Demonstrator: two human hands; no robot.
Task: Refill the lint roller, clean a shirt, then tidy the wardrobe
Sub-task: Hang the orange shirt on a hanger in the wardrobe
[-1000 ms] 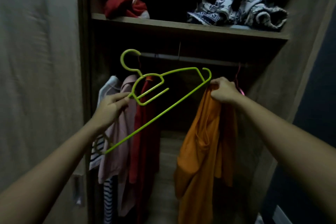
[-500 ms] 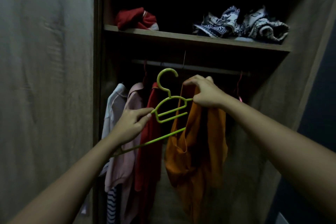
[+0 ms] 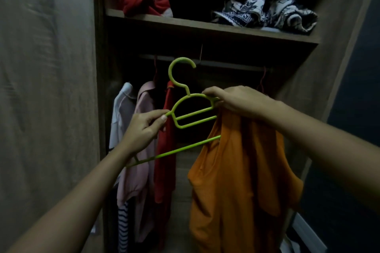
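A green plastic hanger [image 3: 186, 109] is being held in front of the open wardrobe [image 3: 205, 33] by both hands. The left hand [image 3: 141, 129] is being closed on the hanger's left shoulder, thumb and forefinger pinched on the bar. The right hand [image 3: 236, 99] is being closed over the hanger's right shoulder together with the top of an orange shirt [image 3: 242, 181], which is being draped down from that grip; the hanger's lower bar is being passed into the shirt's fabric. The hanger's hook is being kept upright, just below the hanging rail [image 3: 226, 64] and not on it. Inside the wardrobe's lower compartment, a white garment [image 3: 121, 113], a pink garment [image 3: 141, 160] and a red garment [image 3: 166, 166] are being carried side by side on the rail, left of the orange shirt; a striped garment [image 3: 123, 228] is showing beneath them. On the upper shelf [image 3: 195, 24], a crumpled red cloth [image 3: 144, 3] is lying at the left and a heap of patterned dark-and-white clothes [image 3: 267, 12] at the right.
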